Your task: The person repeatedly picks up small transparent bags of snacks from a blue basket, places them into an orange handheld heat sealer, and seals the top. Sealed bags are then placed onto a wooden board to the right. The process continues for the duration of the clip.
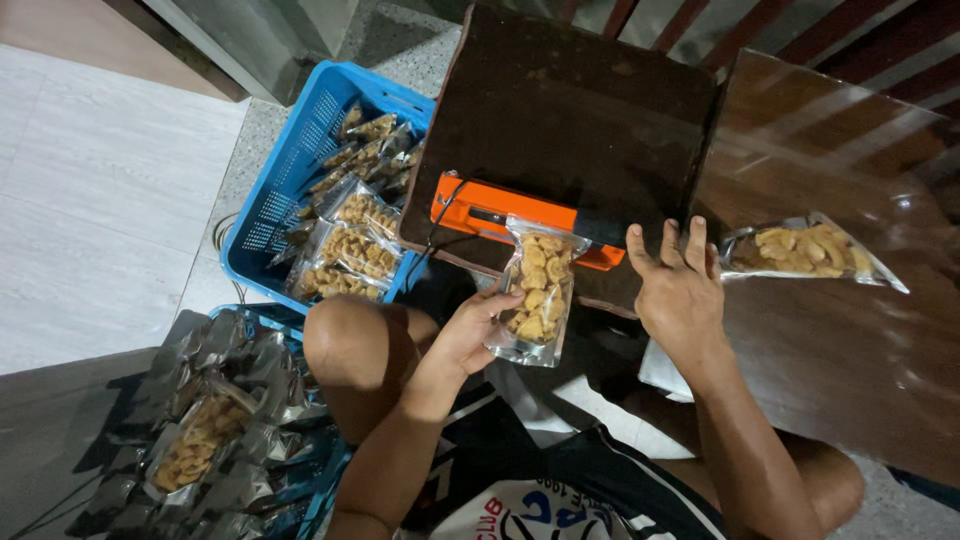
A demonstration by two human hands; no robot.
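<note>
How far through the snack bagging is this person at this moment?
Done: finished pouches lie in the blue crate. In hand: the left hand holds a snack pouch with its top at the orange sealer, the right hand pressing the sealer's end. Left: one pouch on the table and a pile of pouches at lower left.

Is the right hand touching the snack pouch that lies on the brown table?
Apart. The head view shows bare tabletop between the right hand and the snack pouch on the table.

We see pale tiled floor [90,200] at left w/ a speckled grey strip beside it. Dark glossy wooden table [850,340] on right, reddish chair slats [690,25] behind; light glares off tabletop.
</note>
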